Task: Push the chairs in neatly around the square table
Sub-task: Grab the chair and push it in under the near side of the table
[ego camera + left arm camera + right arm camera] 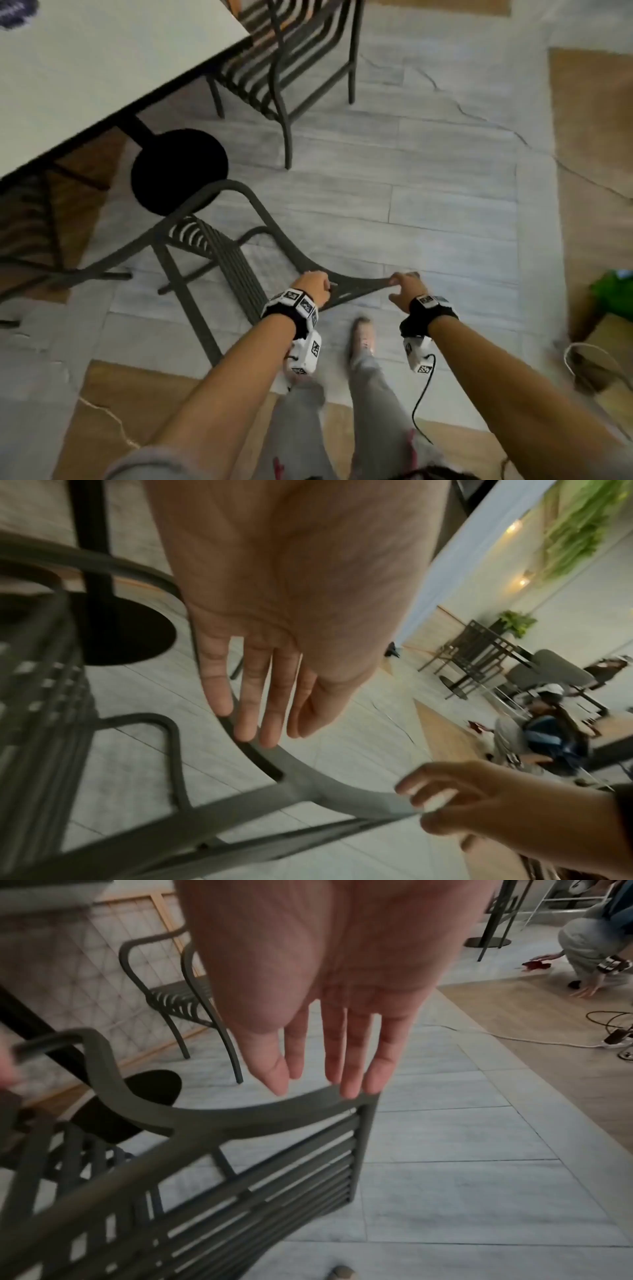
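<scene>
I stand behind a dark metal chair (219, 253) with a slatted seat, pulled out from the corner of the pale desk (102, 68). My left hand (310, 286) and right hand (406, 286) both rest on its curved top rail, near each other. The wrist views show the fingers (349, 1069) of both hands straight and released, tips touching the rail, not wrapped round it.

I judge that I am at the start of pushing this chair in. Next it must be turned square to the desk edge and slid forward so that it goes under, beside the black round base (178, 171).

A second chair (284, 68) stands tucked partly under the desk's far side. The floor (428, 205) is grey tile edged with wood-coloured panels. Other furniture and a crouching person (589, 942) are farther off.
</scene>
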`<state>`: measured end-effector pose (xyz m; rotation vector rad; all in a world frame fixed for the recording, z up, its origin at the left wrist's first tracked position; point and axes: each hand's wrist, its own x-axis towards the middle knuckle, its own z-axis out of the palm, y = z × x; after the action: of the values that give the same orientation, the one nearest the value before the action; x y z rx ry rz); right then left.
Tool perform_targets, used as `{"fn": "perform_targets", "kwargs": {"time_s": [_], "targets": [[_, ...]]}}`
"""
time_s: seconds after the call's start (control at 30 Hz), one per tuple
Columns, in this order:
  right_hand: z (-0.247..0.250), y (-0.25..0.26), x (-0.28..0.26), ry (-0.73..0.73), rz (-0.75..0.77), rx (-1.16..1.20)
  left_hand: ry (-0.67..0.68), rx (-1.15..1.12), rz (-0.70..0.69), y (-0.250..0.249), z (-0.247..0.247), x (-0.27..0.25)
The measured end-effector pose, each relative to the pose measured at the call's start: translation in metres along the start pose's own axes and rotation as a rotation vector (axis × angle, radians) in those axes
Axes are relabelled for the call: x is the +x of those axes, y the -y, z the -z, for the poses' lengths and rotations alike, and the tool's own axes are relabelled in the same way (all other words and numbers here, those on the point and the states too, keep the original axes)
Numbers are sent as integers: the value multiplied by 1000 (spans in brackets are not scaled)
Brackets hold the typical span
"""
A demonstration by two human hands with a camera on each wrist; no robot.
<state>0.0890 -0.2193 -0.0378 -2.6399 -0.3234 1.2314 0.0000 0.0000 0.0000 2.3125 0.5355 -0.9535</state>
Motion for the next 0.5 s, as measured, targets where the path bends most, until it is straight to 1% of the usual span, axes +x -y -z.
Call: {"fn": "perform_targets", "kwargs": {"time_s": [0.03, 0.07, 0.13, 0.23, 0.4, 0.5], "targets": [[0, -12, 8, -29, 2, -5, 9, -8, -17, -15, -10, 14], [1, -22, 18, -71, 1, -15, -10, -5, -37, -28, -19, 28], [0, -43, 33, -101, 19, -39, -11, 30, -92, -57, -38, 50], [-6, -75, 60, -82, 34, 37, 9, 100, -158, -93, -71, 85], [-18, -105, 84, -83, 75, 227, 83, 38, -108, -135, -110, 127], [-26, -109, 87, -88, 100, 312, 150, -4, -93, -146, -111, 142]]}}
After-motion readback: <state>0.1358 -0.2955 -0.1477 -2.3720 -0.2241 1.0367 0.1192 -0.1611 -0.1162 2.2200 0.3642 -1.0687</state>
